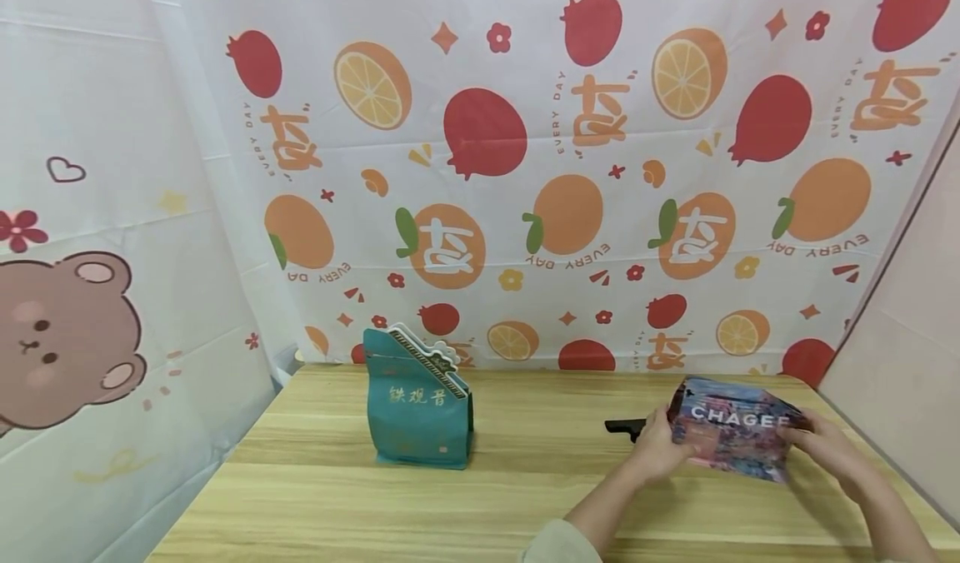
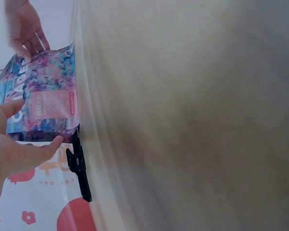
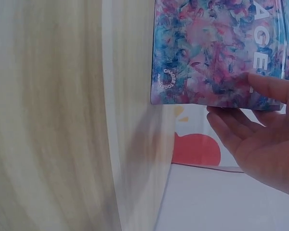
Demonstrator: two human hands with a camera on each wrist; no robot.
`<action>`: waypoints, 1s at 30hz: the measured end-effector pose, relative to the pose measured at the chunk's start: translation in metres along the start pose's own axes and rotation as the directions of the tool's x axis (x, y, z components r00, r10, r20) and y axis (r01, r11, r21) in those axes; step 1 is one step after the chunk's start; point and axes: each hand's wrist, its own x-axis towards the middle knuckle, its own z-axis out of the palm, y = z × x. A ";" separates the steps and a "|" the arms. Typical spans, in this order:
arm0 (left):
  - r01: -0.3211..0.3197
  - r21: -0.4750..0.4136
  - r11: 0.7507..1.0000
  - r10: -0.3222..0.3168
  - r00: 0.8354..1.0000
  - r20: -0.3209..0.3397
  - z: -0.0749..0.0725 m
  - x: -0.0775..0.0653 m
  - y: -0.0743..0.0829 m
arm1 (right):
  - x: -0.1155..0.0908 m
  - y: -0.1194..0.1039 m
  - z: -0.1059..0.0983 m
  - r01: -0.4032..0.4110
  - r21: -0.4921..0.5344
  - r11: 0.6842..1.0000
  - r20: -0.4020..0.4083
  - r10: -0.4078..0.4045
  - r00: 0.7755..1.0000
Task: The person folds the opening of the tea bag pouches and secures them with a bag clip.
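A blue, pink and purple CHAGEE pouch is held between both hands near the right side of the table. My left hand grips its left edge, thumb on the printed front and the other fingers around the side. The right hand pinches the opposite edge; in the right wrist view its thumb lies on the front and the fingers reach behind. Just left of the pouch lies a slim black bar-shaped piece with a small raised part, partly hidden by the left hand in the head view.
A teal pouch with gold lettering and a slanted white-edged top stands upright on the wooden table, left of centre. Behind the table hangs a fruit-printed cloth. A plain pale panel borders the right side.
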 end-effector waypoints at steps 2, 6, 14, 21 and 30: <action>-0.019 0.011 1.000 0.018 0.999 0.032 -0.003 0.001 0.001 | 0.001 -0.001 0.002 0.014 0.002 1.000 -0.009 -0.014 1.000; -0.091 -0.055 0.994 0.094 0.993 0.066 -0.008 0.007 0.000 | 0.003 -0.003 0.007 0.045 -0.002 0.999 -0.029 -0.045 0.999; -0.097 -0.214 0.972 0.107 0.994 0.036 -0.015 0.020 -0.011 | 0.005 -0.008 0.019 0.093 0.015 0.996 -0.068 -0.092 0.993; -0.133 -0.331 0.934 0.125 0.991 -0.046 -0.015 0.022 -0.014 | 0.005 -0.010 0.026 0.099 0.018 0.995 -0.097 -0.097 0.991; -0.113 -0.302 0.947 0.064 0.984 -0.167 -0.013 0.023 -0.012 | 0.005 -0.015 0.034 0.099 0.044 0.994 -0.109 -0.094 0.990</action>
